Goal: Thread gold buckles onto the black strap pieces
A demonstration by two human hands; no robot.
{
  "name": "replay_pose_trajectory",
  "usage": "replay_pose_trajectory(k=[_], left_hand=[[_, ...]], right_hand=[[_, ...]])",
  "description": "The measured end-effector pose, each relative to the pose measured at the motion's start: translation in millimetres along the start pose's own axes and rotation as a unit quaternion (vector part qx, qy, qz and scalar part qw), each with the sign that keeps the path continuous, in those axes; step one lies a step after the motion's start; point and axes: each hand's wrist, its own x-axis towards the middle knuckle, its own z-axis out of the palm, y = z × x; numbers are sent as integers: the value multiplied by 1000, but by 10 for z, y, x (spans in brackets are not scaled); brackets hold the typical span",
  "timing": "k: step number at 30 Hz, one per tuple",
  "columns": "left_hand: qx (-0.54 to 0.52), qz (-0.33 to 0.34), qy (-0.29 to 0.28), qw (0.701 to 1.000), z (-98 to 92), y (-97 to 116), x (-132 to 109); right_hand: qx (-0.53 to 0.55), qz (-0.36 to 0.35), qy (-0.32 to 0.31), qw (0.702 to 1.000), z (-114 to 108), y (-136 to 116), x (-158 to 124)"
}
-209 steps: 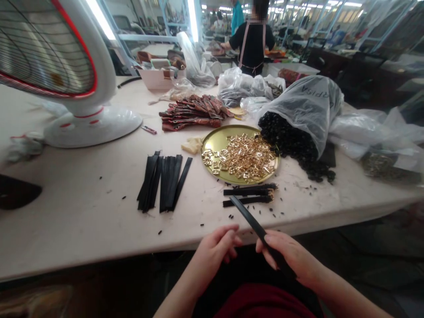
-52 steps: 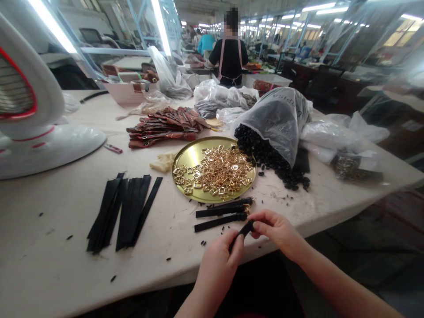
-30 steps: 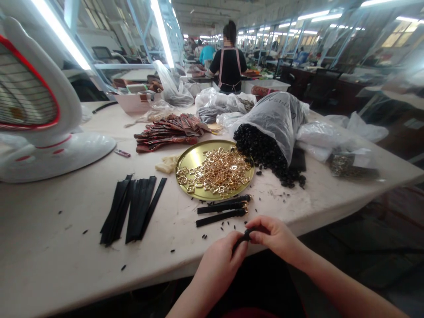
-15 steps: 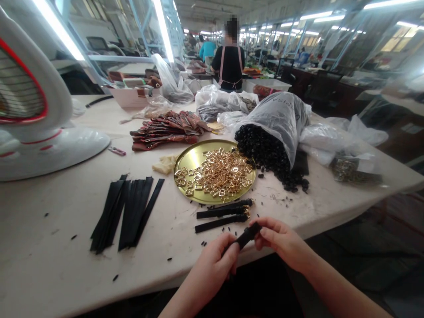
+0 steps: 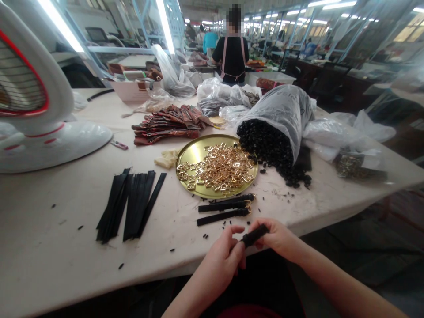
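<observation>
Strap (image 5: 254,235) at counter (image 5: 66,247) edge, pinched between both hands: left hand (image 5: 225,256) on near end, right hand (image 5: 278,236) on far end. Three buckled straps (image 5: 225,207) lie just before tray (image 5: 190,152), likely done. Bare straps (image 5: 130,205) piled left of them, so most work is likely left.

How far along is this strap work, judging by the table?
Three buckled straps lie side by side before the gold tray, so those look done. The left hand and right hand pinch one black strap between them. A pile of plain straps lies to the left and loose buckles fill the tray, so most seems left.
</observation>
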Motion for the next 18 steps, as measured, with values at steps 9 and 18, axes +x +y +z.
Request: replay_pose_trajectory(k=[9,18], left_hand=[[60,23,12,998,98,87,-137],[33,58,60,996,19,98,-118]], right_hand=[[43,20,-37,998,30,66,-94],[-53,-82,-21,995,62,-80,-240]])
